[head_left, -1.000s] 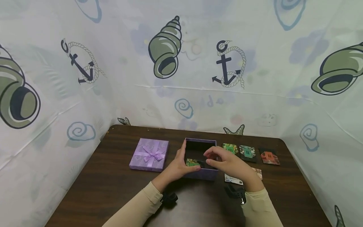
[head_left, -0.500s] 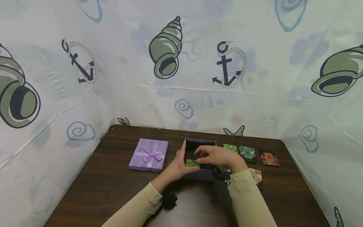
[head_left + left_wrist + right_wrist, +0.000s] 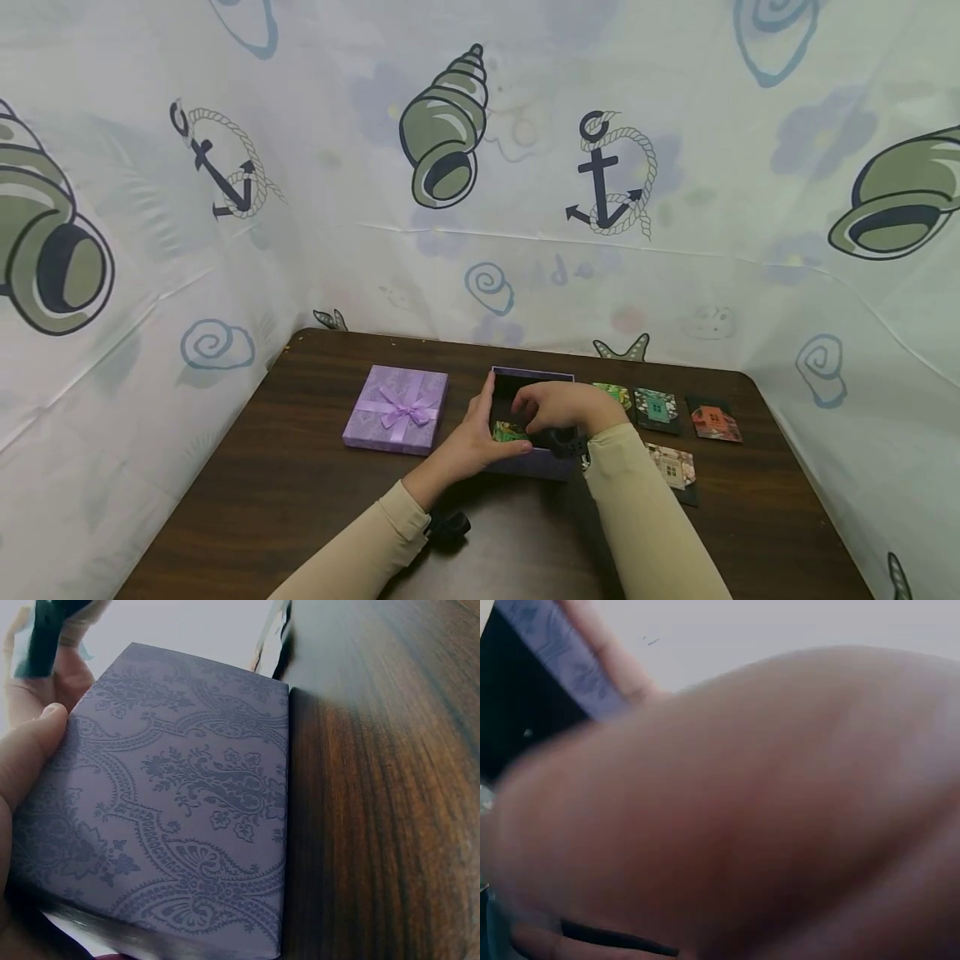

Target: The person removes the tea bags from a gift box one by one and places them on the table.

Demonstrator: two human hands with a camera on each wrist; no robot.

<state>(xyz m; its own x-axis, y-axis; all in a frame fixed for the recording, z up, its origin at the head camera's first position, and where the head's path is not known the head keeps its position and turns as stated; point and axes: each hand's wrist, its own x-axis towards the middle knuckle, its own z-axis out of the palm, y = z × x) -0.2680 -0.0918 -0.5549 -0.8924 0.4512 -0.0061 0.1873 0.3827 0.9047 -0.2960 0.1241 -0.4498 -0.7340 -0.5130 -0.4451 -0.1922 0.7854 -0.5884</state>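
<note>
Left hand: the left hand (image 3: 474, 433) was curled round the near-left corner of the open purple box (image 3: 534, 462); the thumb was laid along the near wall and the fingers along the left wall. In the left wrist view the thumb (image 3: 26, 754) was pressed against the patterned side of the box (image 3: 180, 825).
Right hand: the right hand (image 3: 558, 408) was held over the box interior with the fingers bent downward toward a green card (image 3: 510, 431). Whether the card was pinched or merely touched could not be told; the right wrist view was blocked by blurred skin.
Card location: the green card was seen inside the box, at its near-left part, just beside the left thumb.
Progress (judged): 1 card was judged to be in the box or being set there; 4 cards were judged to be left on the table (image 3: 300, 500).
Count, cards outside the box: 4. A green card (image 3: 617, 392), a teal card (image 3: 657, 408) and an orange card (image 3: 716, 422) were laid in a row right of the box; a pale card (image 3: 675, 471) was laid nearer, beside the right sleeve.
Count, boxes: 1 open box.
Count, lids: 1 lid with a ribbon bow (image 3: 396, 408), set apart to the left of the box.
</note>
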